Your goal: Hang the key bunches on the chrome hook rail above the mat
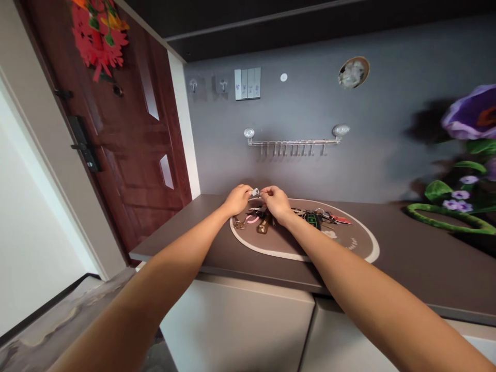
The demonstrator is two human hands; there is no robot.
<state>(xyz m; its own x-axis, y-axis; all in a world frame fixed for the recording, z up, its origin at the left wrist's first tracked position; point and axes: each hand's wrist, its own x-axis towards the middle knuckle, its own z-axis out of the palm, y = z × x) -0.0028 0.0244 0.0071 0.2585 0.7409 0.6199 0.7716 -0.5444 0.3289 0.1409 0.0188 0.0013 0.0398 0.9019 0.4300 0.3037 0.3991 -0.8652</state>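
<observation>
We have a small pale piece [255,192] near the mat's [284,246] far edge
Our left grip [237,200] pinches it; our right grip [276,201] is beside it, closure unclear. Probably light, stiff, slick: best held by its edges.

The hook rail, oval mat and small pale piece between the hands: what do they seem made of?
Hook rail: probably polished metal, shining silver. Oval mat: flat, dull surface, perhaps fabric or rubber. Small pale piece: light grey; too small to tell metal from plastic.

No text can be read; lettering [352,244] on the oval mat [281,245] and marks [237,88] on the switch panel [250,77] are indistinct.
</observation>
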